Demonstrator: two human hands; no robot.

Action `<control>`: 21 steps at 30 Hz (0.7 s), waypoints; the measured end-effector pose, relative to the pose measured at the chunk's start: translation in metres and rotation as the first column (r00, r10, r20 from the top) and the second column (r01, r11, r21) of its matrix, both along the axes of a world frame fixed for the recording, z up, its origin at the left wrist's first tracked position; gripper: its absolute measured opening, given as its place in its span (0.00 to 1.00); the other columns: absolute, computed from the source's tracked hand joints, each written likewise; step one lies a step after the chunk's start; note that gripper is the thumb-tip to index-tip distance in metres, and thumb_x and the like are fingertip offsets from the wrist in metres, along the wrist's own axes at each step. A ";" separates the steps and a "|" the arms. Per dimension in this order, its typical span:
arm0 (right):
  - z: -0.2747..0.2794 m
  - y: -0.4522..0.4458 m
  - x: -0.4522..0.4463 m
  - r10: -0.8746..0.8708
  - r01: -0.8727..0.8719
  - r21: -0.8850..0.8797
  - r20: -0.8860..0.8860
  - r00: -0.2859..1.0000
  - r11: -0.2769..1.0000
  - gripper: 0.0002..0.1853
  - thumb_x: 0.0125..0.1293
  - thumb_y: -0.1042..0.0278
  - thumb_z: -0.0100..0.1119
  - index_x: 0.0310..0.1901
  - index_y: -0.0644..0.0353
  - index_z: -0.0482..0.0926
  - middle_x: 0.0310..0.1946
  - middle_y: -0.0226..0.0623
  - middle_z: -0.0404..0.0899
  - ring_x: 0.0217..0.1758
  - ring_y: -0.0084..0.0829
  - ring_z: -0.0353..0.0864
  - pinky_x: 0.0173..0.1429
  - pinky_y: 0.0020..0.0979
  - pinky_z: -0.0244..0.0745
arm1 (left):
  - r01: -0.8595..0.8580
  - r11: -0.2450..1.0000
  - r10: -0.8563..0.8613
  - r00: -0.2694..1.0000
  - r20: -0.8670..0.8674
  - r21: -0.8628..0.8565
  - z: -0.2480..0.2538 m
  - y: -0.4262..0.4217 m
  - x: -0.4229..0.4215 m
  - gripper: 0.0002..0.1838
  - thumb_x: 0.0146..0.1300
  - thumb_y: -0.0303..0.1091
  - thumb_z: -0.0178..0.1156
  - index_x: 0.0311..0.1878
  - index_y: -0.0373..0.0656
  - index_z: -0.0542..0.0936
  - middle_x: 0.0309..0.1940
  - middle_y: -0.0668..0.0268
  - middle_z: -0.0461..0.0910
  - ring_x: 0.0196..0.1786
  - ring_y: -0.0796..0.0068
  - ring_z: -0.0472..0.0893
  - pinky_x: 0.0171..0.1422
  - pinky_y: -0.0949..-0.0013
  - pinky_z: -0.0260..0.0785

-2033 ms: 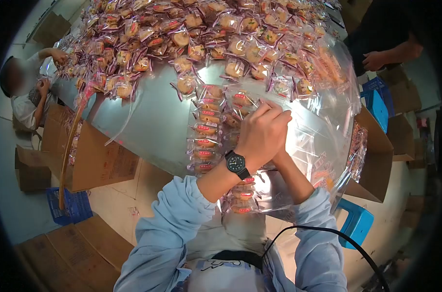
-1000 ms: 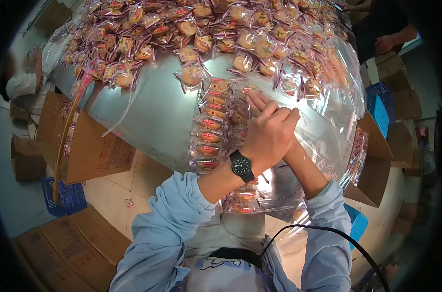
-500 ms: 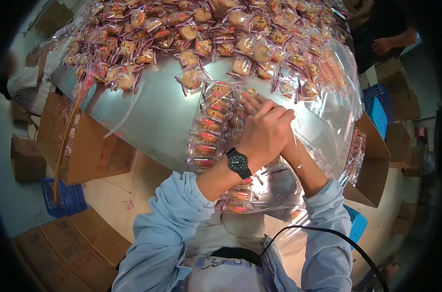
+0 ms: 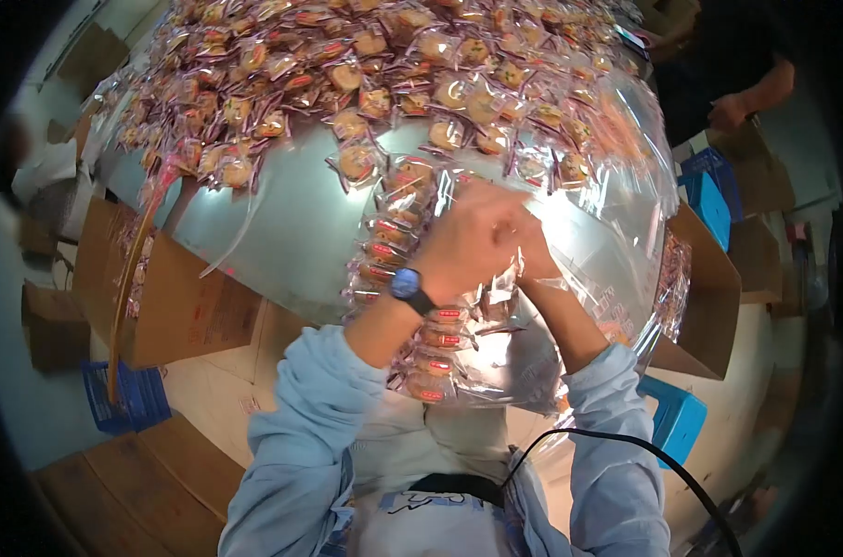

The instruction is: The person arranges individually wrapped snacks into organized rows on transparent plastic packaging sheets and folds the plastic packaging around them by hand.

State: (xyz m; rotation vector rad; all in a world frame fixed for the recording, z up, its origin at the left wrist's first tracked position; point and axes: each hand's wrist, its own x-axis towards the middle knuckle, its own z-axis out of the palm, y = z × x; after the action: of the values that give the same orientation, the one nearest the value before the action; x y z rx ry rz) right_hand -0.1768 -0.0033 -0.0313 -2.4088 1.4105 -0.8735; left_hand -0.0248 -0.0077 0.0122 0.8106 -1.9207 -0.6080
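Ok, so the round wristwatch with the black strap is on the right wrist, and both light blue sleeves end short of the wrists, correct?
Wrong side: in the head view, the round wristwatch with the black strap is on the left wrist. Both light blue sleeves do end short of the wrists.

Red packet labels (image 4: 432, 395) — print illegible

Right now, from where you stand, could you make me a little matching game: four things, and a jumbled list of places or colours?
1. Watch
2. Black cable
3. Heap of wrapped cookies
4. Jacket sleeves

a. Far side of the table
b. Light blue
c. Around the left wrist
d. Across the right forearm

Pairs: 1-c, 2-d, 3-a, 4-b
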 end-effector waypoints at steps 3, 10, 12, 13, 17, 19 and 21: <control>-0.022 0.005 -0.013 -0.040 0.002 -0.215 -0.171 0.984 0.977 0.30 0.61 0.71 0.63 0.67 0.56 0.77 0.56 0.41 0.81 0.56 0.47 0.79 0.60 0.45 0.78 | -0.117 0.993 0.117 0.993 -0.004 0.011 -0.002 -0.026 0.038 0.13 0.71 0.35 0.65 0.53 0.41 0.88 0.53 0.57 0.88 0.59 0.54 0.83 0.67 0.56 0.72; -0.028 0.006 -0.010 -0.126 0.129 -0.042 0.077 0.989 0.991 0.20 0.65 0.76 0.66 0.59 0.57 0.81 0.53 0.44 0.82 0.58 0.50 0.79 0.60 0.46 0.79 | -0.038 0.998 0.016 0.942 0.336 0.057 -0.040 -0.070 0.090 0.21 0.72 0.39 0.64 0.66 0.47 0.84 0.66 0.56 0.81 0.66 0.55 0.76 0.69 0.57 0.70; -0.031 0.004 -0.006 -0.088 0.098 -0.054 0.172 0.981 0.994 0.18 0.63 0.78 0.67 0.56 0.59 0.81 0.54 0.46 0.82 0.59 0.51 0.80 0.61 0.47 0.79 | -0.009 0.993 -0.036 0.931 0.363 0.122 -0.040 -0.067 0.086 0.25 0.70 0.47 0.66 0.68 0.51 0.83 0.69 0.57 0.78 0.69 0.51 0.71 0.73 0.53 0.65; -0.035 0.002 -0.005 -0.121 0.131 -0.029 0.231 0.965 0.991 0.17 0.63 0.79 0.67 0.54 0.60 0.81 0.54 0.46 0.82 0.58 0.52 0.81 0.61 0.47 0.79 | 0.006 0.988 -0.064 0.925 0.373 0.154 -0.038 -0.066 0.083 0.28 0.69 0.51 0.67 0.69 0.53 0.82 0.70 0.58 0.76 0.71 0.49 0.69 0.75 0.51 0.62; -0.054 -0.002 -0.006 -0.149 0.177 -0.050 0.351 0.924 0.983 0.14 0.63 0.80 0.67 0.51 0.63 0.82 0.54 0.48 0.83 0.56 0.54 0.83 0.60 0.46 0.80 | 0.057 0.998 -0.070 0.847 0.527 0.039 -0.032 -0.060 0.085 0.36 0.61 0.60 0.71 0.71 0.58 0.81 0.69 0.59 0.76 0.71 0.51 0.67 0.76 0.46 0.58; -0.056 -0.007 -0.007 -0.107 0.151 -0.083 0.396 0.912 0.985 0.12 0.62 0.79 0.69 0.47 0.63 0.84 0.52 0.48 0.85 0.56 0.52 0.85 0.58 0.44 0.81 | 0.044 0.995 -0.082 0.852 0.517 0.084 -0.029 -0.058 0.085 0.40 0.57 0.64 0.73 0.71 0.61 0.80 0.67 0.60 0.75 0.70 0.52 0.68 0.75 0.43 0.58; -0.060 -0.004 -0.006 -0.156 0.176 0.005 0.491 0.857 0.984 0.11 0.61 0.78 0.71 0.46 0.63 0.86 0.52 0.46 0.85 0.54 0.48 0.86 0.56 0.42 0.81 | 0.059 0.997 -0.076 0.817 0.572 0.049 -0.028 -0.060 0.085 0.40 0.56 0.65 0.73 0.72 0.62 0.80 0.65 0.60 0.76 0.68 0.52 0.69 0.75 0.42 0.57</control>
State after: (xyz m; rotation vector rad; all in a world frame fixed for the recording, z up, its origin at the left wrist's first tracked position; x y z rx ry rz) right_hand -0.1824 -0.0076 -0.0909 -1.9023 1.4071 -1.4448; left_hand 0.0607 -0.0682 -0.0162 1.0320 -2.5046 -0.4617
